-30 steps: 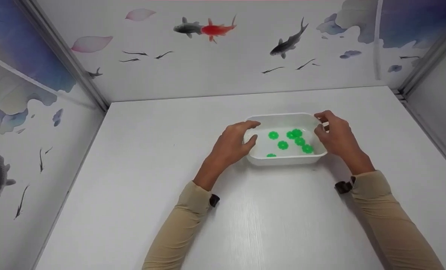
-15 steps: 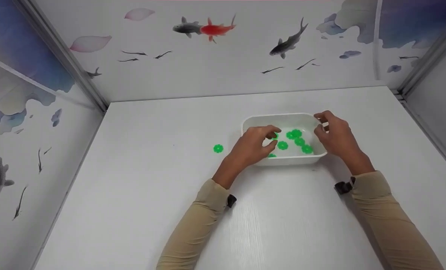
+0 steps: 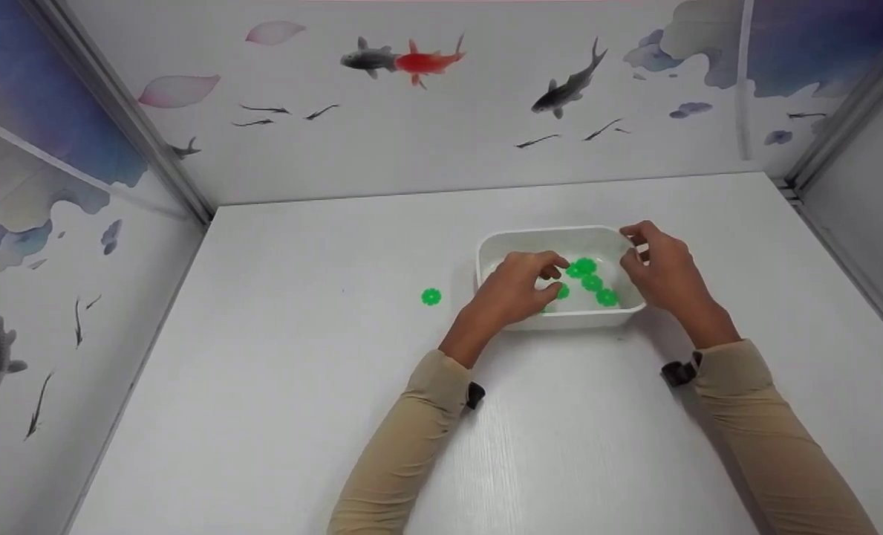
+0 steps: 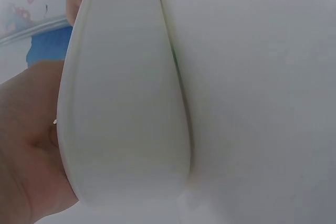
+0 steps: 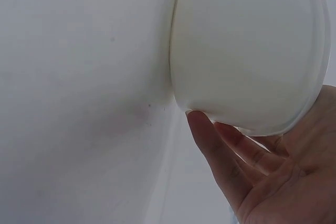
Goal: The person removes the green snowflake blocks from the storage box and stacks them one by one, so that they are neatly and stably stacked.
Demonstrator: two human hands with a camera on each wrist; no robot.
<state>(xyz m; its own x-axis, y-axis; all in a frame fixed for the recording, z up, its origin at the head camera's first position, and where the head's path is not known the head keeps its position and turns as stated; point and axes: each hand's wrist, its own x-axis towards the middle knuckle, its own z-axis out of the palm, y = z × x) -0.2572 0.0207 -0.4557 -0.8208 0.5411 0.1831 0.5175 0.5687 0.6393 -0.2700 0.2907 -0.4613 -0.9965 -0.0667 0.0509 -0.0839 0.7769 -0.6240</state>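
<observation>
A white plastic tub [image 3: 560,319] stands on the white table and holds several green flower-shaped discs [image 3: 592,283]. My left hand [image 3: 512,286] reaches over its left side into it, thumb and forefinger bent with a gap between them, beside a partly covered green disc [image 3: 564,292]. Nothing shows between those fingertips. At the tub's right end my right hand [image 3: 668,271] holds the rim; in the right wrist view its fingers [image 5: 210,145] lie against the outer wall. The left wrist view has the tub's wall hiding the left fingertips.
One green flower-shaped disc [image 3: 431,296] lies on the white table [image 3: 285,357], left of the tub. Wall panels [image 3: 471,148] printed with fish border the table at the back and sides.
A green disc now lies on the table left of the tub, where my left hand was covering the view. That hand has moved right, into the tub. The right hand stays put.
</observation>
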